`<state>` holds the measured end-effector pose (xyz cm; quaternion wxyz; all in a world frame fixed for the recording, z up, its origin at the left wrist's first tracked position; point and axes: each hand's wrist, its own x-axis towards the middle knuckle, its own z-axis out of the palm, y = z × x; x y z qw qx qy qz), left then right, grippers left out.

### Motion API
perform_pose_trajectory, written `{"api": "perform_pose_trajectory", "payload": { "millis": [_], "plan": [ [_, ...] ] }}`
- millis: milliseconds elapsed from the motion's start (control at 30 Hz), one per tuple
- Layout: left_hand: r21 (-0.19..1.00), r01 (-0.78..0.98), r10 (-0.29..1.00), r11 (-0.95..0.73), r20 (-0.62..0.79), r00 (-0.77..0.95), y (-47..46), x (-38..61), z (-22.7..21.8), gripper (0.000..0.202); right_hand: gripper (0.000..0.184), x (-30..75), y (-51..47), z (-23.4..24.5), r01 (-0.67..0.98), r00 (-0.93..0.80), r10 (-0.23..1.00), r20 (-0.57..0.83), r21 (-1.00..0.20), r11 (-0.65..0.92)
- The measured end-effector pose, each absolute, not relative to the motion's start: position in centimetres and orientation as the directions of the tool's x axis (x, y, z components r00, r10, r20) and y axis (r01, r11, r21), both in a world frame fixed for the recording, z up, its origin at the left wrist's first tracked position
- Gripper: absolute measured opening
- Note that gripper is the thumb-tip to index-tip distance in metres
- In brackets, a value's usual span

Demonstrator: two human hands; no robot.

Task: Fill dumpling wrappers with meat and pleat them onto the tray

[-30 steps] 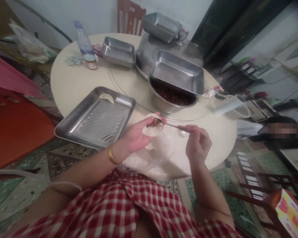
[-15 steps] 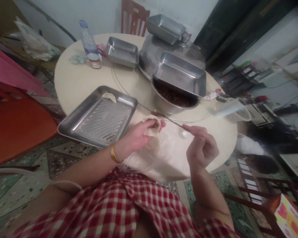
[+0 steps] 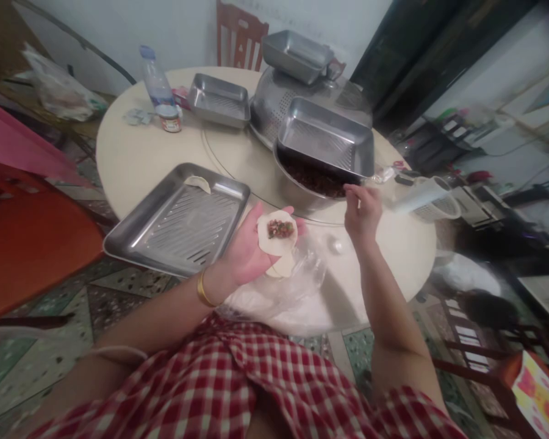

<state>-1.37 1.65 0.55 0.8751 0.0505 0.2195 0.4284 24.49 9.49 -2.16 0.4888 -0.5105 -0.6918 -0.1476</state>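
Observation:
On the upturned palm of my left hand (image 3: 246, 251) rests a round, pale dumpling wrapper (image 3: 272, 245), with a small heap of chopped filling (image 3: 281, 229) in its middle. More wrappers (image 3: 284, 266) lie just below that hand, on a clear plastic bag (image 3: 304, 277). My right hand (image 3: 363, 213) is closed on the spoon at the right rim of a steel bowl (image 3: 293, 196); the spoon itself is hardly visible now. Dark filling (image 3: 318, 183) shows inside the bowl. Left of my left hand, a folded dumpling (image 3: 198, 183) lies in a shallow steel tray (image 3: 178, 228).
A deep steel tray (image 3: 327, 131) rests over the bowl's far side. Behind are a perforated steel dome (image 3: 272, 100), another tray (image 3: 297, 55) on top and one (image 3: 219, 100) to its left. A bottle (image 3: 155, 76) and a jar (image 3: 169, 119) stand at the back left.
My right hand has moved up with the spoon, from beside the wrapper to the bowl's rim. My left fingers have opened out flatter, so the wrapper and its filling lie exposed.

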Motion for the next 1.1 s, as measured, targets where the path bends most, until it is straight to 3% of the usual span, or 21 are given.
{"api": "perform_pose_trajectory", "payload": {
  "millis": [133, 333, 500, 800, 1100],
  "plan": [
    [0.234, -0.717, 0.749, 0.656, -0.321, 0.58, 1.2, -1.3, 0.4, 0.059, 0.033, 24.1, 9.2, -2.4, 0.869, -0.117, 0.624, 0.772, -0.225, 0.441],
    [0.167, -0.674, 0.676, 0.72, -0.391, 0.625, 0.9, -1.0, 0.5, 0.065, 0.026, 21.0, 1.6, -1.3, 0.79, -0.212, 0.49, 0.845, -0.147, 0.595],
    [0.165, -0.695, 0.693, 0.7, -0.39, 0.606, 0.7, -0.5, -0.2, 0.059, 0.032, 19.0, -2.4, -1.6, 0.734, -0.335, 0.506, 0.795, -0.117, 0.67],
    [0.323, -0.66, 0.732, 0.679, -0.372, 0.571, -0.2, 0.3, -0.8, 0.022, 0.032, 23.2, -4.5, -3.2, 0.829, -0.039, 0.593, 0.804, -0.305, 0.468],
    [0.442, -0.619, 0.759, 0.649, -0.434, 0.485, -0.7, 1.6, -1.3, 0.015, 0.023, 25.3, -5.5, -4.3, 0.891, -0.005, 0.614, 0.789, -0.276, 0.362]
  ]
}}
